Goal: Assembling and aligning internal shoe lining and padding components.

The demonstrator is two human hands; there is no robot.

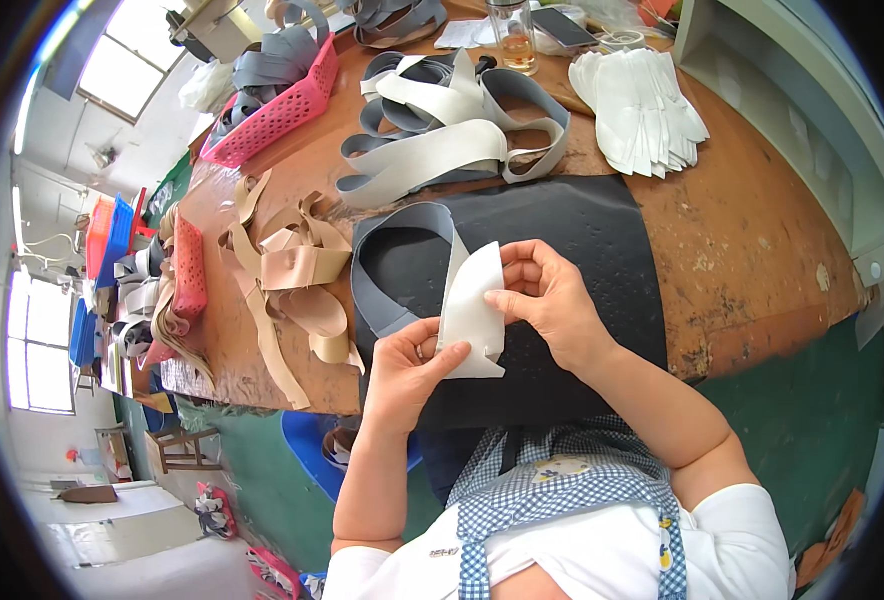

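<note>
Between my two hands is a white shaped piece, with a small notch at its lower end. My left hand pinches its lower left side, thumb on top. Opposite, my right hand grips its upper right edge between thumb and fingers. A grey strip with a pale face loops behind the white piece and curves left over the black mat. Whether the strip and the piece are joined is hidden by my left fingers and the piece.
Tan strips lie left of the mat. Grey-and-white strips are heaped beyond it. White cut pieces fan out at the far right, near a glass and a phone. Pink baskets hold more strips. A grey cabinet borders the wooden table.
</note>
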